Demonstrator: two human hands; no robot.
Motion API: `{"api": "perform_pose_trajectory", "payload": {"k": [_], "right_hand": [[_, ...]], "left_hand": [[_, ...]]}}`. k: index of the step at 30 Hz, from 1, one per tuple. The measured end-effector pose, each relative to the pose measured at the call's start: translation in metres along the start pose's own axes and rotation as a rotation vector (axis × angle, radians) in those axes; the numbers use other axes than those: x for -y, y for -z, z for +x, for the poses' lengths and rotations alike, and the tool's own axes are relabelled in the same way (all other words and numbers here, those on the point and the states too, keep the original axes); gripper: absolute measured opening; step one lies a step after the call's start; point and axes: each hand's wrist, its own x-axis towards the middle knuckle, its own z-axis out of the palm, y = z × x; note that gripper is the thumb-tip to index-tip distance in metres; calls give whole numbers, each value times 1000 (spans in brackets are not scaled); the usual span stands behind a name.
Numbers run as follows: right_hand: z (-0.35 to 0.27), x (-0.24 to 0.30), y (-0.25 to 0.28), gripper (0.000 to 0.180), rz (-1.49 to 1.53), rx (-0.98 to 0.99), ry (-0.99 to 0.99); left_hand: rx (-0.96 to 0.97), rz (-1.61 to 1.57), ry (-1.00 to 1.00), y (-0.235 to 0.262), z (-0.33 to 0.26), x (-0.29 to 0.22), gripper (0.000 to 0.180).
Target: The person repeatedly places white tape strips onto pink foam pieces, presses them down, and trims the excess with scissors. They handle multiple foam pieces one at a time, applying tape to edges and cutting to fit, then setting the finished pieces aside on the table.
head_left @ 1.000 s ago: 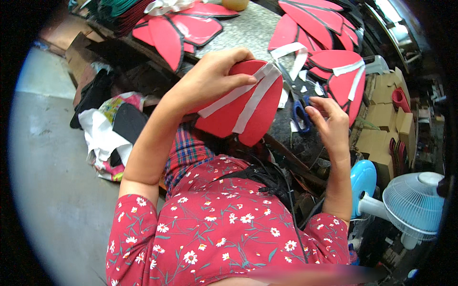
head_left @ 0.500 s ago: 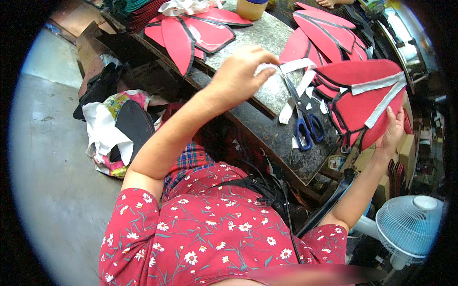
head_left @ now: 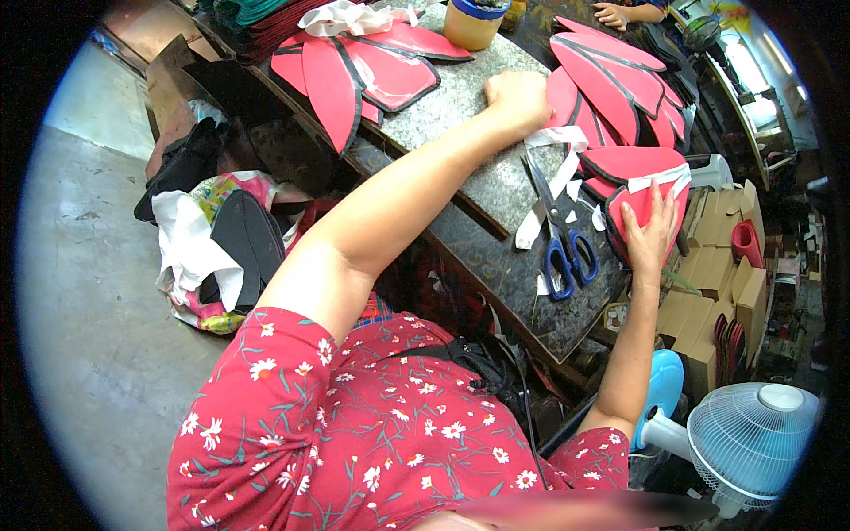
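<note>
My right hand (head_left: 651,228) lies with its fingers spread on a stack of red padded pieces (head_left: 625,219) with black edging, at the table's right end. White tape (head_left: 655,180) runs across the top piece. My left hand (head_left: 521,102) is curled beside another pile of red pieces (head_left: 602,80) farther back; its fingers are hidden, so I cannot see whether it grips anything. Scissors with blue handles (head_left: 567,252) lie partly open between my arms, beside a loose white strip (head_left: 556,181) and several white scraps (head_left: 597,219).
More red pieces (head_left: 332,84) and crumpled white strips (head_left: 345,18) lie at the back left, near a jar of yellowish stuff (head_left: 471,26). Another person's hand (head_left: 611,16) shows at the far edge. Cardboard boxes (head_left: 699,310) and a fan (head_left: 753,442) stand at the right.
My right hand has lowered the taped red piece onto the stack and now rests on top of it. My left hand has moved away and to the right, toward the back pile.
</note>
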Motion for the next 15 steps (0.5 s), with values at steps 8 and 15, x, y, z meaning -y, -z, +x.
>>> {"api": "perform_pose_trajectory", "payload": {"k": [8, 15], "right_hand": [[38, 92, -19, 51, 339, -15, 359], [47, 100, -29, 19, 762, -31, 298]], "left_hand": [[-104, -90, 73, 0, 3, -5, 48], [82, -441, 143, -1, 20, 0, 57]]}}
